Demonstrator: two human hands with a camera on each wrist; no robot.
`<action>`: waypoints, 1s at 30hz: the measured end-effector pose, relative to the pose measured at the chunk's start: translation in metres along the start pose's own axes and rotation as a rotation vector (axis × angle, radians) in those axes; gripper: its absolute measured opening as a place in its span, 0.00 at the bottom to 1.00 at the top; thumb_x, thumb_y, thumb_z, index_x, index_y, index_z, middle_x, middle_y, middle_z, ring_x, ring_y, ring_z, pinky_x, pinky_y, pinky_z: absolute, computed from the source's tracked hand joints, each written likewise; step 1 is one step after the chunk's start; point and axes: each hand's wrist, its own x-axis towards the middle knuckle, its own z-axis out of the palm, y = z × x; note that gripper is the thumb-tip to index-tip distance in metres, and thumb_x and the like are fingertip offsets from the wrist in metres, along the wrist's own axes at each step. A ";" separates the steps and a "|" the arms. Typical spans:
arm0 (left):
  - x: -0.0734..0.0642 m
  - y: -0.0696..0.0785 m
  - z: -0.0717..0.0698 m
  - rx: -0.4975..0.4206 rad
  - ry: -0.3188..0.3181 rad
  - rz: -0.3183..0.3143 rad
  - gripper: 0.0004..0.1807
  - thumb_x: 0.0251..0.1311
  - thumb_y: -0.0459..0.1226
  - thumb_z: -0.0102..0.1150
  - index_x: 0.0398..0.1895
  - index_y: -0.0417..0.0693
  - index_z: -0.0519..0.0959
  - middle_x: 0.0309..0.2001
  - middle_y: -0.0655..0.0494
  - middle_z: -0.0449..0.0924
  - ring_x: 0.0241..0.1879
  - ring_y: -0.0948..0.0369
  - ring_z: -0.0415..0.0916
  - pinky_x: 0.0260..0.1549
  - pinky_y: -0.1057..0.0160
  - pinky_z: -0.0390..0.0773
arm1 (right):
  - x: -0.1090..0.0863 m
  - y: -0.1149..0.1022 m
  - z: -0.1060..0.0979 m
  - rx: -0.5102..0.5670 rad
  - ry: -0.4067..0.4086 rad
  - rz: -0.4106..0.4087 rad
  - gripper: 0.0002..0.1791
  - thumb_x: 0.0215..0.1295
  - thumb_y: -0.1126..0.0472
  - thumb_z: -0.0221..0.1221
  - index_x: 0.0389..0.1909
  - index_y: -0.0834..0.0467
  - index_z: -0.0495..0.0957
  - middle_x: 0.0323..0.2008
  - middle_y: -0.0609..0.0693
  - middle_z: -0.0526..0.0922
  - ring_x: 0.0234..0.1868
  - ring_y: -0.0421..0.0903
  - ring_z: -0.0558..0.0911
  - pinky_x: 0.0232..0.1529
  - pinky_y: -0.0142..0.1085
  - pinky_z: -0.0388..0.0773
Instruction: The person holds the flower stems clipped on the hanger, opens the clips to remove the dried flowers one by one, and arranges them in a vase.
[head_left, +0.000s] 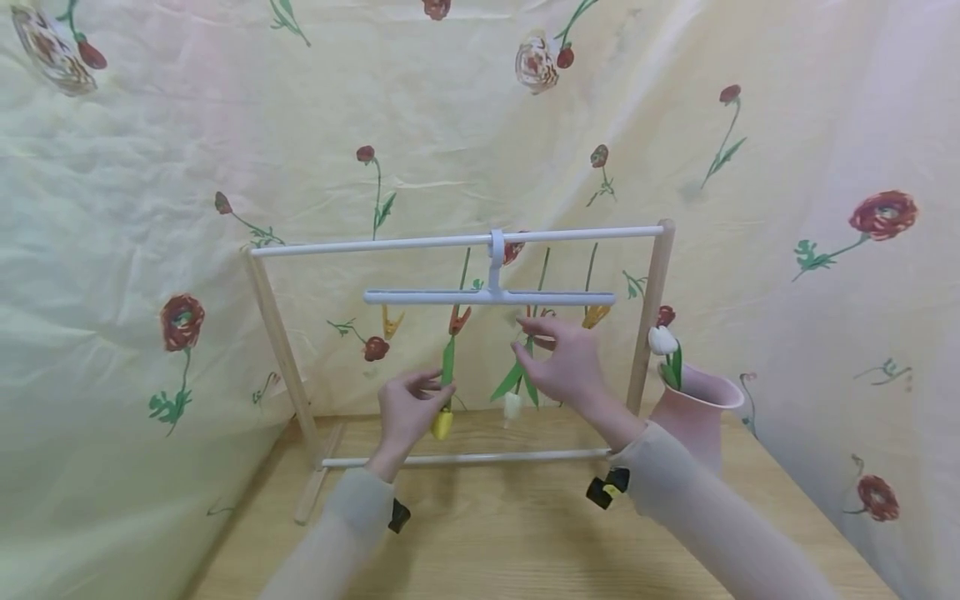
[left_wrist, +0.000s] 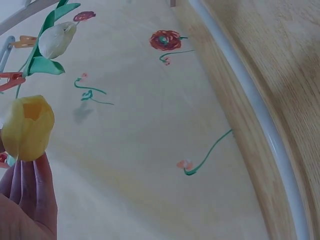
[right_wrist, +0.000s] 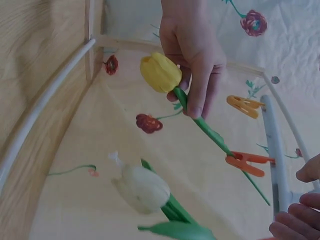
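Observation:
My left hand [head_left: 408, 410] pinches the green stem of a yellow tulip [head_left: 442, 425] just behind its flower head. The tulip hangs head down, its stem caught in an orange-red clip [right_wrist: 247, 162] on a pale hanger [head_left: 442, 297]. The right hand [head_left: 567, 362] is raised just below the hanger's right half, thumb and fingers apart, with nothing seen between them. Beside it a white tulip [head_left: 512, 407] hangs head down with green leaves. In the right wrist view, the right fingertips [right_wrist: 295, 220] are close to the hanger bar; whether they touch it cannot be told.
The hanger hooks over the top rail [head_left: 375, 245] of a wooden-sided rack. Yellow-orange clips [head_left: 391, 322] sit near both hanger ends. A pink vase [head_left: 693, 417] with a white tulip stands at right on the wooden table [head_left: 480, 533]. Flower-printed cloth [head_left: 300, 133] surrounds everything.

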 end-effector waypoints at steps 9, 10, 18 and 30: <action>-0.004 0.000 0.001 -0.041 -0.003 0.019 0.16 0.53 0.32 0.82 0.46 0.41 0.91 0.37 0.41 0.92 0.29 0.52 0.91 0.28 0.66 0.88 | 0.005 -0.004 0.041 0.117 -0.087 0.127 0.22 0.66 0.60 0.72 0.58 0.65 0.85 0.54 0.63 0.90 0.48 0.58 0.93 0.46 0.44 0.91; -0.005 0.000 0.002 -0.042 -0.001 0.022 0.16 0.53 0.32 0.82 0.46 0.41 0.91 0.36 0.41 0.92 0.29 0.53 0.91 0.27 0.66 0.88 | 0.006 -0.003 0.046 0.131 -0.096 0.152 0.22 0.67 0.59 0.72 0.59 0.64 0.85 0.54 0.62 0.90 0.48 0.58 0.93 0.46 0.43 0.91; -0.008 0.003 0.006 -0.050 0.017 0.038 0.17 0.52 0.33 0.82 0.45 0.39 0.91 0.35 0.40 0.92 0.27 0.55 0.91 0.27 0.66 0.88 | 0.016 -0.005 0.076 0.197 -0.095 0.298 0.26 0.68 0.51 0.72 0.62 0.61 0.84 0.58 0.59 0.89 0.48 0.54 0.93 0.45 0.45 0.91; -0.013 0.006 0.009 -0.070 0.017 0.064 0.16 0.51 0.32 0.82 0.44 0.38 0.91 0.34 0.40 0.92 0.27 0.52 0.91 0.27 0.68 0.88 | 0.029 -0.008 0.098 0.273 0.100 0.453 0.26 0.63 0.44 0.75 0.53 0.58 0.89 0.45 0.55 0.93 0.45 0.50 0.93 0.45 0.44 0.91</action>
